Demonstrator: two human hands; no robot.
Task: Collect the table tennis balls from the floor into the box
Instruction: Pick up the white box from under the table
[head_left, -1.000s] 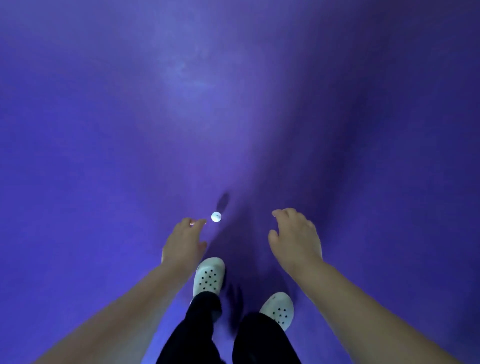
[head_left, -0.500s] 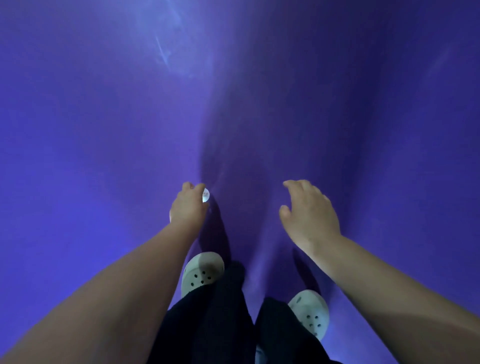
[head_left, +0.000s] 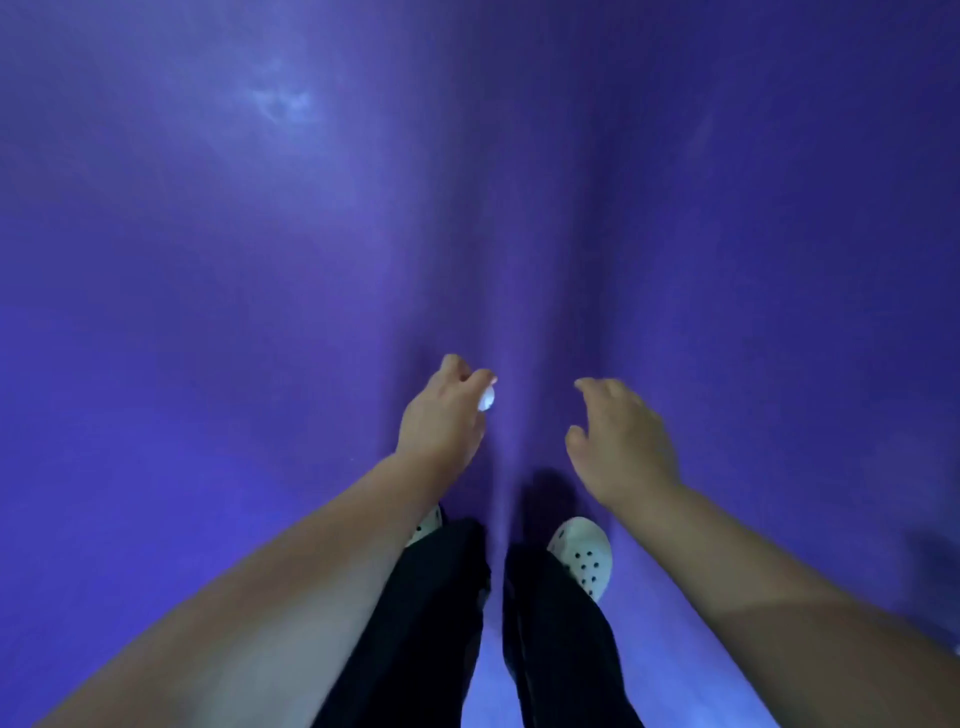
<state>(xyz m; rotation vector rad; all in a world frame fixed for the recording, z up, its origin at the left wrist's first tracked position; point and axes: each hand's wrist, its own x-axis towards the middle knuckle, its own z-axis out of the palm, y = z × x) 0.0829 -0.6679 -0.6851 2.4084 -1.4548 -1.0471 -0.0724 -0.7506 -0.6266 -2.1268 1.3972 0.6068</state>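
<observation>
My left hand (head_left: 444, 415) hangs in front of me, its fingers curled round a white table tennis ball (head_left: 487, 399); only the ball's right edge shows past the fingers. My right hand (head_left: 618, 441) hovers beside it to the right, fingers loosely curled and holding nothing. The box is not in view, and no other ball shows on the floor.
A purple floor (head_left: 260, 312) fills the whole view. My feet in white perforated clogs, the right one (head_left: 584, 556) and part of the left one (head_left: 428, 525), stand below my hands, with dark trousers (head_left: 441, 623) above them.
A second ago the ball lay on the floor just beyond my left fingertips. My left hand closed on it and has lifted it; the view has shifted as I rise.
</observation>
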